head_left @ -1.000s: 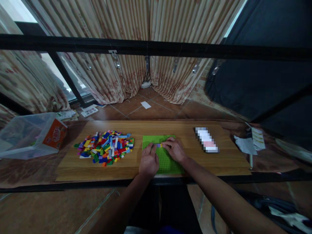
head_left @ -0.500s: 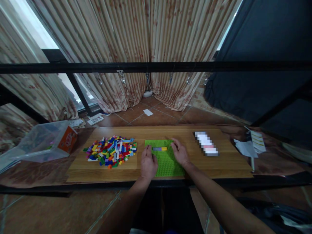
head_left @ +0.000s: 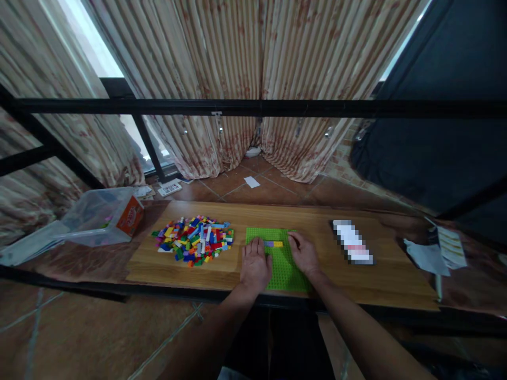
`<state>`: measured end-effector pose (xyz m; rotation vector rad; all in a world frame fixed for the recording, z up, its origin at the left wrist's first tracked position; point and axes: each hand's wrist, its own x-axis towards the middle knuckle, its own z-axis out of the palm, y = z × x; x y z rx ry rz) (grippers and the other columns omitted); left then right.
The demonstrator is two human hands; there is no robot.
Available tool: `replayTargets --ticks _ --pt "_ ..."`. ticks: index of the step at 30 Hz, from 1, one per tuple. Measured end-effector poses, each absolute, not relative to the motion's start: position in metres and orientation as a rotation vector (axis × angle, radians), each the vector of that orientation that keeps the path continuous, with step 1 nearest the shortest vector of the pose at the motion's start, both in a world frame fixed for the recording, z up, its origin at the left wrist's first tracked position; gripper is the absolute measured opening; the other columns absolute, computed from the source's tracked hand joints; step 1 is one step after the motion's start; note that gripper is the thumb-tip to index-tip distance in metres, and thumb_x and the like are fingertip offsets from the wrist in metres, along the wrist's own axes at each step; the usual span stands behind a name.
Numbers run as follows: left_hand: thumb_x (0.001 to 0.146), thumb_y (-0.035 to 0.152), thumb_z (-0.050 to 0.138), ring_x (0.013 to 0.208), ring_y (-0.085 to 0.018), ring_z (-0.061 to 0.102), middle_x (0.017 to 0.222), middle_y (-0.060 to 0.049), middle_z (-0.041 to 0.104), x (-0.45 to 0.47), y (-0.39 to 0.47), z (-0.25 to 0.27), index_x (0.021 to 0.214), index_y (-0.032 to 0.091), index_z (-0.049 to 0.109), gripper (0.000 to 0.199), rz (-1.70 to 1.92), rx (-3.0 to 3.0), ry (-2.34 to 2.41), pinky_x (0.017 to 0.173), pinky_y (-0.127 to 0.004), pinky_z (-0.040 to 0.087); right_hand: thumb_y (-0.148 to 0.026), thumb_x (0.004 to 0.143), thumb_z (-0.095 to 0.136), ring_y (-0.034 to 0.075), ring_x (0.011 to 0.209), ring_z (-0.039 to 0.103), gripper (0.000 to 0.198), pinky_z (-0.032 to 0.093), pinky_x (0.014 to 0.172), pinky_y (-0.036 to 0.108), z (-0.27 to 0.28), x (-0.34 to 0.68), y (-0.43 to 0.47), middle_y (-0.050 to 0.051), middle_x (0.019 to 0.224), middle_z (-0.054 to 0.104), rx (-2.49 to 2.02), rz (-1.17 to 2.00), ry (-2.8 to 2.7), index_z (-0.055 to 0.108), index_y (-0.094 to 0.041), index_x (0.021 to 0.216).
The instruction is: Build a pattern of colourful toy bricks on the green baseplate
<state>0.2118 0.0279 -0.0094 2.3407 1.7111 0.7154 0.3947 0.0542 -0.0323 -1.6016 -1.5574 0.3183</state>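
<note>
L hand (head_left: 255, 268) lies palm-down over the L part of the green board (head_left: 287, 278), fingers straight & close together; can't tell what, if anything, is under them. R hand (head_left: 306, 254) is at the board's R side, fingers curled inward; can't tell if they pinch anything. Between the 2 hands, on the board's far half, sits 1 short row of bricks (head_left: 274, 244), purple then yellow in what I can see; its L end may be under the L fingers. Looks early to me: 1 row down, most studs in view bare; how much is left, can't tell.

L of the board on the bench (head_left: 222, 277), a big pile of loose bricks (head_left: 194, 240), colours all mixed. Well off to the R, a pixelated slab, prob. a phone (head_left: 354, 243). Past the pile, a see-through tub (head_left: 99, 211) w/ an orange label. Farther back, 1 white paper (head_left: 251, 182) on the floor, then curtains (head_left: 222, 63).
</note>
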Motion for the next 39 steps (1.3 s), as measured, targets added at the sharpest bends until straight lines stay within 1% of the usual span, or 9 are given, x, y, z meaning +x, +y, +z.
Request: replayTargets --ticks 4,9,14,16,20,24,29,34,39 --pt "0.084 0.023 0.052 0.13 -0.032 0.044 0.138 -0.02 0.049 0.208 0.019 0.0 0.136 0.005 0.045 0.056 0.768 2.262 1.621 0.11 -0.048 0.036 -0.041 0.088 0.041 0.025 0.091 0.066 0.035 0.05 0.087 0.041 -0.036 0.398 0.054 0.01 0.099 0.071 -1.597 0.308 -1.585 0.067 -0.021 0.101" --pt "0.083 0.021 0.054 0.128 -0.029 0.044 0.138 -0.014 0.05 0.175 -0.012 0.008 0.135 0.015 0.046 0.053 0.956 2.18 1.618 0.108 -0.048 0.037 -0.043 0.085 0.044 0.025 0.084 0.065 0.035 0.051 0.082 0.04 -0.042 0.402 0.054 0.011 0.095 0.07 -1.585 0.313 -1.61 0.068 -0.019 0.096" --pt "0.083 0.019 0.053 0.108 -0.028 0.057 0.116 -0.012 0.063 0.098 -0.026 0.003 0.123 0.017 0.055 0.04 1.124 1.955 2.027 0.097 -0.048 0.044 -0.043 0.084 0.045 0.023 0.08 0.064 0.034 0.05 0.078 0.038 -0.048 0.407 0.055 0.009 0.091 0.069 -1.62 0.246 -1.664 0.068 -0.02 0.095" --pt "0.084 0.022 0.052 0.105 -0.028 0.059 0.11 -0.012 0.065 0.066 -0.025 0.001 0.118 0.017 0.057 0.035 1.162 1.863 2.195 0.094 -0.047 0.044 -0.042 0.084 0.044 0.023 0.079 0.064 0.034 0.05 0.077 0.038 -0.05 0.407 0.056 0.009 0.091 0.069 -1.629 0.224 -1.678 0.068 -0.02 0.094" --pt "0.084 0.03 0.055 0.1 -0.029 0.061 0.101 -0.012 0.067 0.029 -0.021 -0.001 0.116 0.013 0.057 0.037 1.104 1.735 2.385 0.092 -0.045 0.045 -0.042 0.084 0.043 0.023 0.081 0.065 0.033 0.051 0.077 0.038 -0.049 0.406 0.056 0.009 0.092 0.07 -1.626 0.202 -1.686 0.067 -0.021 0.092" --pt "0.082 0.035 0.058 0.099 -0.03 0.061 0.1 -0.01 0.068 0.028 -0.016 -0.002 0.118 0.015 0.058 0.042 0.977 1.706 2.445 0.09 -0.044 0.044 -0.042 0.084 0.043 0.023 0.079 0.064 0.033 0.051 0.075 0.038 -0.047 0.405 0.055 0.01 0.091 0.069 -1.623 0.161 -1.703 0.068 -0.02 0.091" --pt "0.082 0.027 0.056 0.095 -0.028 0.061 0.092 -0.007 0.071 0.037 -0.01 -0.004 0.12 0.018 0.059 0.039 0.962 1.702 2.429 0.092 -0.044 0.042 -0.041 0.085 0.043 0.023 0.079 0.064 0.033 0.051 0.075 0.038 -0.048 0.407 0.055 0.009 0.09 0.069 -1.606 0.174 -1.714 0.067 -0.02 0.092" --pt "0.082 0.025 0.055 0.093 -0.027 0.063 0.089 -0.006 0.071 0.035 -0.01 -0.001 0.115 0.019 0.061 0.035 1.054 1.635 2.381 0.092 -0.044 0.043 -0.04 0.085 0.044 0.023 0.079 0.063 0.032 0.05 0.077 0.038 -0.051 0.408 0.055 0.009 0.092 0.068 -1.608 0.191 -1.702 0.067 -0.02 0.094" --pt "0.085 0.026 0.053 0.088 -0.021 0.065 0.093 -0.006 0.069 0.059 -0.021 0.005 0.104 0.019 0.063 0.023 1.252 1.614 2.099 0.082 -0.035 0.051 -0.038 0.085 0.044 0.022 0.078 0.063 0.031 0.05 0.076 0.037 -0.046 0.404 0.054 0.009 0.09 0.067 -1.599 0.208 -1.676 0.067 -0.02 0.094"
